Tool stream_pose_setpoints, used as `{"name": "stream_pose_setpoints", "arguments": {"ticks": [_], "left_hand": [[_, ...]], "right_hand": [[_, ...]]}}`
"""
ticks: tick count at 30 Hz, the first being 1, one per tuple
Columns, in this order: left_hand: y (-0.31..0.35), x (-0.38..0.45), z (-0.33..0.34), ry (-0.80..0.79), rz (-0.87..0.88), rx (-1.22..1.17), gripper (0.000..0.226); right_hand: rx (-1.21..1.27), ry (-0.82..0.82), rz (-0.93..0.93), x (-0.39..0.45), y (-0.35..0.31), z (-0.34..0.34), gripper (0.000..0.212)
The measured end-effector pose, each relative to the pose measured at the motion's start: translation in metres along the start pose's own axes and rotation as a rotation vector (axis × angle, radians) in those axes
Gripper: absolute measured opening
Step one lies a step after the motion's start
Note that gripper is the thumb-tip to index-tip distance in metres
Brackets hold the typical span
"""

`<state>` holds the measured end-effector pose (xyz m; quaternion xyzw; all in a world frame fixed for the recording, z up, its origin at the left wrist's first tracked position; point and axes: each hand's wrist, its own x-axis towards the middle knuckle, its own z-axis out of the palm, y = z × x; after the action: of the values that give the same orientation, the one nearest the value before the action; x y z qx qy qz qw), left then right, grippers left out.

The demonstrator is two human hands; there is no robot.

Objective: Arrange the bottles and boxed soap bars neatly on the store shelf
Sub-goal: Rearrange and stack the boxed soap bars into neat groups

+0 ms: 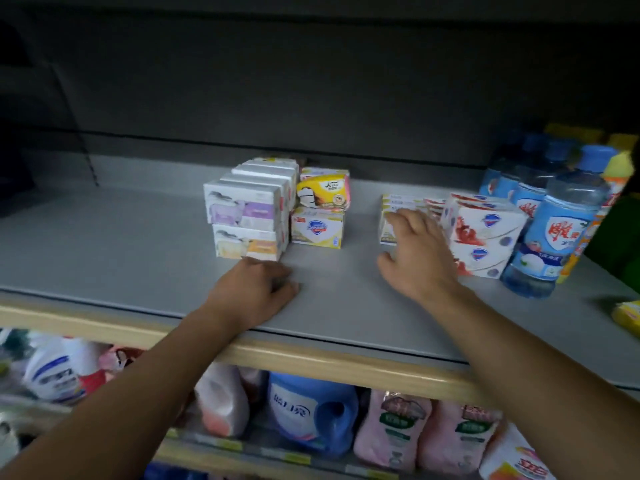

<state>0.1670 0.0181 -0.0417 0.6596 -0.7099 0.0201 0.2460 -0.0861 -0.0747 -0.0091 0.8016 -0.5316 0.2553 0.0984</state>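
Observation:
On the grey shelf [138, 244] stands a double stack of white soap boxes [246, 220], with a yellow soap box [323, 192] on top of a gold-edged one [317, 228] beside it. My left hand [256, 292] rests on the shelf just in front of the white stack, fingers curled under, holding nothing. My right hand [415, 258] reaches with spread fingers and touches a small pile of yellow-trimmed soap boxes [398, 206]. To the right stand red-and-white soap boxes [485, 233] and several blue bottles [547, 233].
A yellow pack [627, 317] lies at the shelf's right edge. A yellow-capped bottle [620, 168] stands behind the blue ones. The lower shelf holds detergent jugs [311, 414] and pink refill pouches [394, 431]. The shelf's wooden front lip [311, 358] runs under my forearms.

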Motion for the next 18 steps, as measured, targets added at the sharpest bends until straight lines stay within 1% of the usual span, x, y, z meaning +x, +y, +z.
{"name": "stream_pose_setpoints", "arguments": {"ticks": [3, 5, 8, 11, 13, 16, 18], "left_hand": [[-0.001, 0.000, 0.004, -0.001, -0.002, 0.054, 0.040], [-0.002, 0.001, 0.005, -0.006, 0.002, 0.082, 0.042], [-0.002, 0.001, 0.004, 0.001, -0.025, 0.102, 0.041], [-0.001, 0.002, 0.004, 0.017, -0.048, 0.068, 0.035], [-0.003, 0.002, 0.004, 0.016, -0.053, 0.057, 0.033], [-0.005, 0.004, 0.007, 0.027, -0.050, 0.074, 0.033], [-0.006, 0.005, 0.008, 0.029, -0.045, 0.074, 0.033]], "right_hand": [[0.125, -0.114, -0.037, 0.012, -0.033, 0.025, 0.066], [0.145, -0.158, -0.048, 0.024, -0.049, 0.039, 0.067], [0.115, -0.166, -0.018, 0.044, -0.064, 0.054, 0.070], [0.097, -0.180, 0.034, 0.055, -0.067, 0.065, 0.071], [0.128, -0.131, 0.032, 0.056, -0.066, 0.071, 0.064], [0.189, -0.006, 0.008, 0.055, -0.066, 0.073, 0.046], [0.237, 0.042, 0.026, 0.056, -0.067, 0.070, 0.037]]}}
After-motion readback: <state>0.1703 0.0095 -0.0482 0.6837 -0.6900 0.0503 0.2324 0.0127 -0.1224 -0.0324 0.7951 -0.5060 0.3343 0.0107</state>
